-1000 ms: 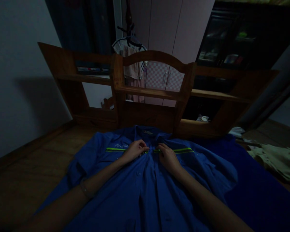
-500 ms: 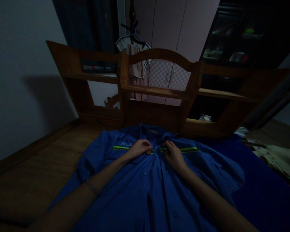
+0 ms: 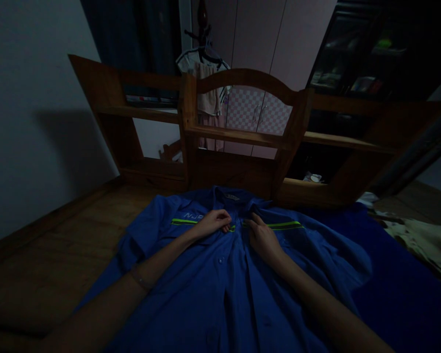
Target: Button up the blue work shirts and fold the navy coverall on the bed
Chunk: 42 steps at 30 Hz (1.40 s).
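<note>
A blue work shirt point(image 3: 191, 294) lies spread front side up, its collar toward the wooden headboard. It has short yellow-green stripes across the chest, pale lettering on the left side and a button point(image 3: 221, 260) lower on the front. My left hand point(image 3: 213, 223) is closed, thumb and fingers pinching the front edge by the left stripe. Across the narrow gap, my right hand point(image 3: 263, 239) bends its fingers over the other front edge at the right stripe; its thumb is hidden. Dim light hides the fabric between the fingertips.
Behind the collar stands a wooden headboard with open shelves point(image 3: 238, 139). Bare wooden boards point(image 3: 69, 245) lie to the left, beside a wall. Dark blue cloth point(image 3: 400, 294) and patterned fabric point(image 3: 422, 240) lie to the right. Clothes point(image 3: 208, 93) hang on a stand behind.
My right hand's fingers have straightened a little over the shirt's edge. My left hand stays nearly in place. The view has tilted slightly.
</note>
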Each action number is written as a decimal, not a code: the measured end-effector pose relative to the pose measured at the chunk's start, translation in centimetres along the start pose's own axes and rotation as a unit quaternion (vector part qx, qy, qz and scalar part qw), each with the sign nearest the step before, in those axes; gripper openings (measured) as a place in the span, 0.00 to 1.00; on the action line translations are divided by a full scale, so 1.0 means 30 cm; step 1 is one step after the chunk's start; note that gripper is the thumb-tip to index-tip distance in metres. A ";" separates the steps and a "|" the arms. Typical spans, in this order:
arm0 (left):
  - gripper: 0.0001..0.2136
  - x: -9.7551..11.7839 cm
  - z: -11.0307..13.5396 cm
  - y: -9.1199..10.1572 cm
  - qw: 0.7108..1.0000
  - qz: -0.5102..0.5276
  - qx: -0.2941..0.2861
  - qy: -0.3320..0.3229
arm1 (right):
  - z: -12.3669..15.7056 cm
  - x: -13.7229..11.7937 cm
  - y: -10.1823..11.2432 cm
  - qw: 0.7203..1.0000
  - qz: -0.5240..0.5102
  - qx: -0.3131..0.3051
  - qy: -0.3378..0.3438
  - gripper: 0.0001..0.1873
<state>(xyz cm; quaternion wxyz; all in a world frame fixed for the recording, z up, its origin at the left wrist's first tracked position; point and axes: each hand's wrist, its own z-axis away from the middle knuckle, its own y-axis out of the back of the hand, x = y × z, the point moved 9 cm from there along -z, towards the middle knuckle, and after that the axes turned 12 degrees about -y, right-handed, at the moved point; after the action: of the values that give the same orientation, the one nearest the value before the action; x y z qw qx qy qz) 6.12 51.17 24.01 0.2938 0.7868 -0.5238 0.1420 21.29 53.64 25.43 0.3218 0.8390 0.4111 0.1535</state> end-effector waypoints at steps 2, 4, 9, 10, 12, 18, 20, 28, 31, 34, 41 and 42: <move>0.16 -0.005 -0.001 0.000 1.000 0.000 0.001 -0.004 | -0.001 0.001 0.020 1.000 -0.021 0.014 -0.001 0.20; 0.16 -0.010 -0.002 0.001 1.000 0.000 0.004 -0.007 | -0.002 0.004 0.034 0.999 -0.028 0.024 -0.001 0.18; 0.16 -0.011 -0.002 0.000 1.000 -0.008 0.003 -0.013 | 0.001 0.003 0.020 1.000 0.011 0.017 -0.001 0.19; 0.16 -0.010 -0.002 -0.001 1.000 -0.010 0.002 -0.013 | 0.002 0.002 0.013 1.000 0.022 0.013 -0.001 0.20; 0.16 -0.006 0.000 -0.002 1.000 -0.013 0.001 -0.015 | 0.003 0.000 0.007 0.999 0.042 0.008 -0.005 0.21; 0.14 0.007 0.004 -0.004 0.999 -0.030 0.003 -0.020 | -0.002 -0.003 0.026 0.998 0.053 0.020 -0.010 0.19; 0.14 0.011 0.004 -0.005 0.999 -0.035 0.003 -0.024 | -0.004 0.001 0.030 0.999 0.042 0.024 -0.011 0.18; 0.14 0.019 0.005 -0.005 0.999 -0.034 0.005 -0.027 | 0.003 0.005 0.032 0.999 0.002 0.032 -0.010 0.18; 0.13 0.011 0.005 -0.002 0.999 -0.036 0.005 -0.031 | 0.006 0.003 0.031 0.999 0.026 0.022 -0.022 0.18; 0.13 0.003 0.004 0.000 0.999 -0.034 0.005 -0.032 | 0.007 0.003 0.026 0.999 0.038 0.009 -0.033 0.18; 0.13 0.026 0.014 0.002 0.999 -0.036 0.023 -0.013 | -0.017 0.028 -0.007 0.998 -0.061 -0.035 -0.004 0.24; 0.13 0.026 0.017 0.004 0.999 -0.042 0.030 -0.004 | -0.027 0.041 -0.009 0.995 -0.092 -0.045 -0.005 0.24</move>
<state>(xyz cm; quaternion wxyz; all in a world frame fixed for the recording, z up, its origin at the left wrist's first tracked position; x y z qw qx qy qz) 6.28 50.26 24.07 0.2735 0.8171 -0.4872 0.1418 21.46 55.06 25.85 0.3741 0.7830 0.4777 0.1370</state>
